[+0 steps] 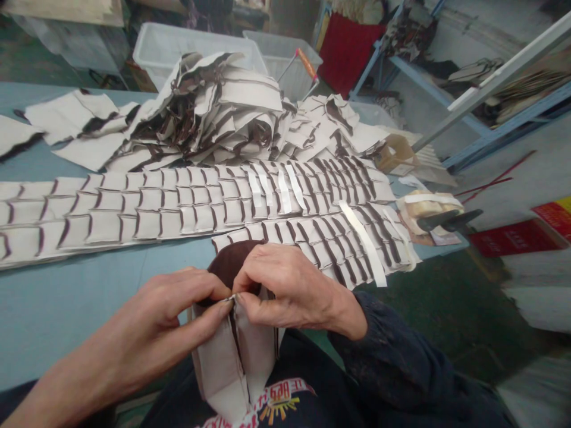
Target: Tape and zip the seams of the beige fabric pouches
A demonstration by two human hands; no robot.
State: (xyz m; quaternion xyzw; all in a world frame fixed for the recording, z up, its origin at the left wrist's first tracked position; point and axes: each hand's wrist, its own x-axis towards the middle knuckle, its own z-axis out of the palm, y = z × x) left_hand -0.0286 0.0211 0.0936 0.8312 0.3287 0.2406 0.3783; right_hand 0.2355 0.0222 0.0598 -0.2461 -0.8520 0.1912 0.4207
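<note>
A white fabric piece (pixel 218 368) with a dark brown inner side hangs in front of my body, a dark seam running down its middle. My left hand (pixel 187 309) pinches its top edge from the left, thumb and forefinger closed at the seam. From the right, my right hand (pixel 285 285) pinches the same edge, its fingertips almost touching those of my left hand. Just beyond the hands, rows of overlapping white pieces with dark edges (pixel 151 205) lie on the blue table (pixel 107 297).
Behind the rows rises a loose heap of white and brown pieces (pixel 241 95). Plastic bins (pixel 151 44) stand past it. At the table's right end are a cardboard box (pixel 395 153) and a dark-handled tool (pixel 439 220). White strips (pixel 363 241) lie across the rows.
</note>
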